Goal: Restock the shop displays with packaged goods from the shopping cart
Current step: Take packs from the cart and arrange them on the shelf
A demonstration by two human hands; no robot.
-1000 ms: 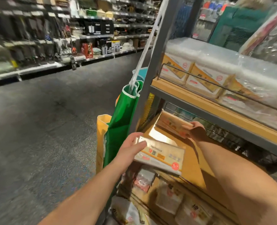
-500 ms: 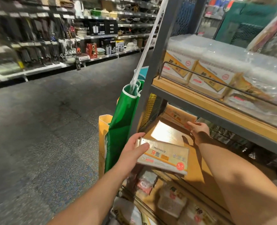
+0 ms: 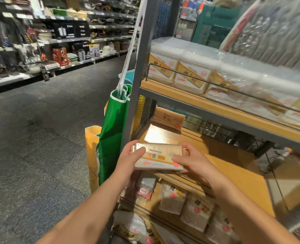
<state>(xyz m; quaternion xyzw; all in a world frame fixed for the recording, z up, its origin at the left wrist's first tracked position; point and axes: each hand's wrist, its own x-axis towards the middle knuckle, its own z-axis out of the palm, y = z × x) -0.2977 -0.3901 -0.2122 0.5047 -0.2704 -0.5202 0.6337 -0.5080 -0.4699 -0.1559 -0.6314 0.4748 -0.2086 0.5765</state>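
A flat toothpick pack [image 3: 158, 158] with an orange label is held level in front of the middle wooden shelf [image 3: 230, 162]. My left hand [image 3: 130, 162] grips its left end, thumb on top. My right hand [image 3: 192, 162] grips its right end, fingers curled round the edge. A second, matching pack [image 3: 169, 118] stands at the back left of that shelf, against the wire backing. No shopping cart is in view.
The grey shelf post [image 3: 139, 71] rises just left of my hands. Green bags [image 3: 113, 131] and a yellow bag [image 3: 91, 155] hang on its outer side. Boxed packs [image 3: 191, 76] fill the upper shelf; bagged goods [image 3: 184, 203] fill the lower one. The aisle floor [image 3: 40, 138] lies left.
My right hand let go of the pack at the back of the shelf and came back to take the right end of the pack in my left hand.
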